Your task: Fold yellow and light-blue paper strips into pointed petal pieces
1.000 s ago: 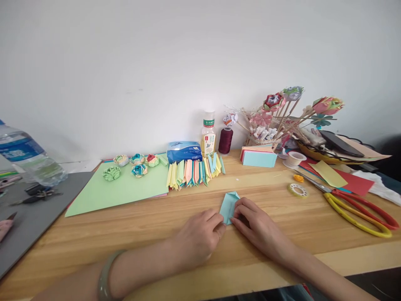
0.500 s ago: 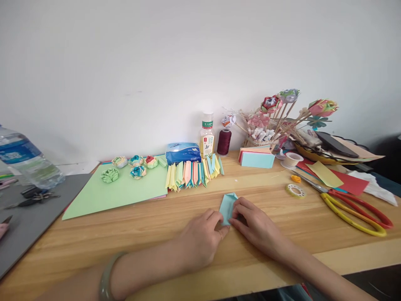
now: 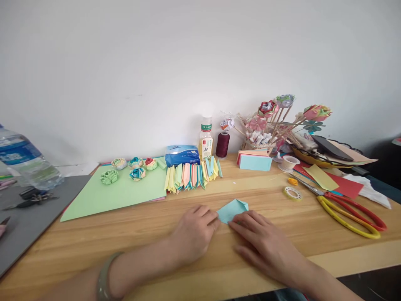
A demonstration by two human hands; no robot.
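Observation:
A light blue piece of folded paper (image 3: 232,210) lies on the wooden table between my hands, its upper right corner folded over. My left hand (image 3: 197,228) is closed on the paper's left edge, with thumb and fingers together. Across its lower right side, the fingers of my right hand (image 3: 263,242) lie stretched out, the thumb apart from them. Some of the paper is hidden beneath those fingers.
Behind stand several folded paper strips (image 3: 191,176), a blue tissue pack (image 3: 182,155) and a stack of paper slips (image 3: 255,162). Paper flowers (image 3: 137,173) rest on green paper (image 3: 90,200) at left. Scissors (image 3: 347,219) and a tape roll (image 3: 292,192) lie at right.
The blue paper has turned and now lies slanting to the right. My right hand has moved slightly right, its fingers stretching out and the thumb coming away from the paper.

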